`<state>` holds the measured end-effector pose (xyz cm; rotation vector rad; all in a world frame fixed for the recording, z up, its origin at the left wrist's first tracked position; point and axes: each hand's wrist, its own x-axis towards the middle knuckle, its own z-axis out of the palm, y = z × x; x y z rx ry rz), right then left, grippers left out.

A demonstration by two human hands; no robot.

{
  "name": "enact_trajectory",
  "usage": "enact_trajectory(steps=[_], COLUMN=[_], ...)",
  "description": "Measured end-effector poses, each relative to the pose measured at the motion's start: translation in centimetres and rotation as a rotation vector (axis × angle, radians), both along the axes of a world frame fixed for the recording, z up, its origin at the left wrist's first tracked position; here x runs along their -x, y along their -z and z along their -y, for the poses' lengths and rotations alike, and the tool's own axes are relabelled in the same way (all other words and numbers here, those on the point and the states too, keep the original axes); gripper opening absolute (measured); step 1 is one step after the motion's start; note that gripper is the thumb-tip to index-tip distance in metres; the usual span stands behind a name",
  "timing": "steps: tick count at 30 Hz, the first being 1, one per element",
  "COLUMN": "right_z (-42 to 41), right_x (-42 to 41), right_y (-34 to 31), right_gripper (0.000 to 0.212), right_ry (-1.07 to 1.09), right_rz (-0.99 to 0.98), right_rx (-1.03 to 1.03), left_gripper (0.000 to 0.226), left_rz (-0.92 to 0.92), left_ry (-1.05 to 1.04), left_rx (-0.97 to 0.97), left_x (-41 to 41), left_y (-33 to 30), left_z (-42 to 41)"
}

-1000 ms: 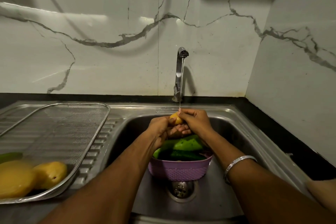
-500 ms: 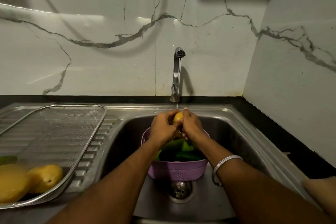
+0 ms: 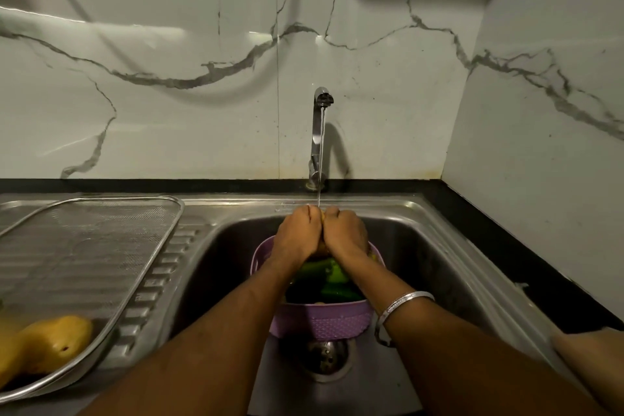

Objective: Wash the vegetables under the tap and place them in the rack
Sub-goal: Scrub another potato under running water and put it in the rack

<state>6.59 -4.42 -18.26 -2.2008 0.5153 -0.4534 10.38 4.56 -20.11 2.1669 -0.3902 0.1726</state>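
Left hand (image 3: 297,235) and right hand (image 3: 345,233) are clasping a yellow vegetable (image 3: 322,248) together, catching the tap (image 3: 319,132) stream | purple basket (image 3: 320,317) is waiting beneath | rack (image 3: 101,260) is holding washed yellow pieces (image 3: 47,343)

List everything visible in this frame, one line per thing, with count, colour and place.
Tap: 1, chrome, behind the sink, water running.
Sink: 1, steel, centre.
Basket: 1, purple, in the sink over the drain.
Green vegetables: several, in the basket.
Yellow vegetable: 1, between both hands, mostly hidden.
Rack: 1, steel mesh, on the drainboard, left.
Yellow produce: at least 2, in the rack's near corner.
Bangle: 1, silver, right wrist.
Left hand: grips the yellow vegetable.
Right hand: grips it too.
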Motion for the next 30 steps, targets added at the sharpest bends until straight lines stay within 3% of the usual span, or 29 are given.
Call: enact_trajectory(steps=[2,4,6,8,12,16,19,21,23,25,27,30], right_z=[0.4,0.6,0.6,0.1,-0.4,-0.1,0.2,-0.1,-0.2,0.2,0.7,1.4], right_x=[0.6,0.6,0.0,-0.3,-1.9,-1.8,-1.3,-1.4,-1.5,-1.1,-0.6,-0.3], right_y=[0.4,1.2,2.1,2.3,1.4,0.4,-0.2,-0.5,-0.5,-0.3,-0.1,0.7], right_gripper=[0.043,0.039,0.03,0.026,0.035,0.052,0.058,0.055,0.048,0.049,0.054,0.057], right_ry=[-0.07,-0.17,-0.222,-0.215,-0.043,-0.14,-0.187,-0.11,0.018,0.064,0.033,-0.037], right_rz=[0.057,0.112,0.125,0.167,0.089,-0.125,-0.206,-0.168,-0.033,0.104,0.213,0.349], right_rx=[0.245,0.43,0.516,0.458,0.052,-0.732,-0.95,-0.843,-0.523,-0.112,0.245,0.534], left_gripper=[0.034,0.04,0.045,0.043,0.039,0.043,0.041,0.04,0.04,0.043,0.037,0.028], left_rz=[-0.142,-0.35,-0.546,-0.546,-0.069,0.391,0.556,0.557,0.453,0.265,0.083,-0.208], left_ry=[0.016,0.081,0.097,0.039,-0.05,-0.081,-0.054,-0.059,-0.079,-0.076,-0.03,0.1], left_rx=[-0.013,0.18,0.38,0.399,0.089,-0.117,-0.166,-0.16,-0.107,-0.024,-0.071,-0.043], left_x=[-1.1,-1.2,-1.2,-1.4,-1.0,0.2,0.7,1.0,0.6,-0.2,-0.5,-0.3], left_y=[0.2,0.2,0.3,0.6,0.5,0.6,0.7,0.4,-0.1,-0.7,-1.4,-2.2], left_z=[0.4,0.5,0.3,0.1,0.1,-0.8,-1.0,-0.5,0.1,0.3,0.2,-0.1])
